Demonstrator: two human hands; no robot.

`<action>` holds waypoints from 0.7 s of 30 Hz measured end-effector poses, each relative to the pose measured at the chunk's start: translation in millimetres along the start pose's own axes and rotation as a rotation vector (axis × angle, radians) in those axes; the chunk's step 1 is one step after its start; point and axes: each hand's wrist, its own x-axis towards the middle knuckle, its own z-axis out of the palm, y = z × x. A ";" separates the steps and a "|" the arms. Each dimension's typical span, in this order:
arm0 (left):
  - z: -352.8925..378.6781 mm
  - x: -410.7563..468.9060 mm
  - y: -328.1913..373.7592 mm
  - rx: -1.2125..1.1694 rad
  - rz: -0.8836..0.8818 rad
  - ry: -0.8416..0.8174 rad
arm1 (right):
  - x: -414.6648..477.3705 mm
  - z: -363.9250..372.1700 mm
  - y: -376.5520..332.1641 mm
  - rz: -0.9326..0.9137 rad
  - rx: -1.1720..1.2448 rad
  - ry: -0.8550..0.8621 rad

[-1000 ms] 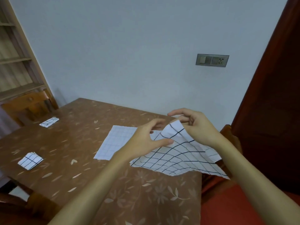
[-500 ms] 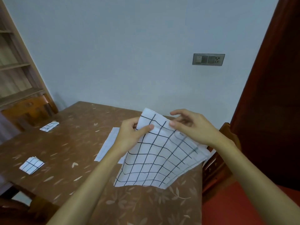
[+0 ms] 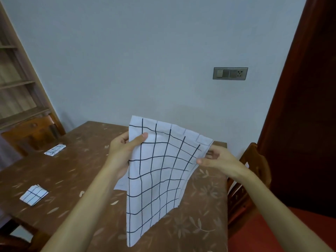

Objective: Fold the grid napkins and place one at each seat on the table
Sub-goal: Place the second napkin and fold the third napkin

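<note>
so, taking the table (image 3: 54, 175) as the reference: the open napkin (image 3: 158, 175) hangs above its right half, left hand (image 3: 123, 153) pinching the left edge, right hand (image 3: 218, 160) the right edge; another flat napkin (image 3: 121, 184) lies on the table behind it, mostly hidden; two folded napkins sit on the left side, the near folded napkin (image 3: 33, 195) by the front-left edge, the far folded napkin (image 3: 55, 150) further back beside the left chair (image 3: 31, 131); the right chair (image 3: 254, 160) stands against the table's right side; switch panel (image 3: 230, 73) on the wall behind it; shelves (image 3: 18, 84) beyond its left end

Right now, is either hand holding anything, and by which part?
Both hold one unfolded grid napkin: left hand pinches its left edge near the top, right hand pinches its right edge below the top corner.
</note>
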 end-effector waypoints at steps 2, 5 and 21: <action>0.5 0.3 1.5 -0.009 -0.016 -0.003 | 4.1 9.2 3.1 -0.027 -0.002 0.106; -0.3 0.0 1.5 0.007 -0.010 -0.001 | 11.4 16.4 1.4 -0.071 0.037 0.223; -9.2 9.8 -5.3 0.019 0.024 -0.007 | 23.9 22.6 -5.9 -0.014 0.210 0.198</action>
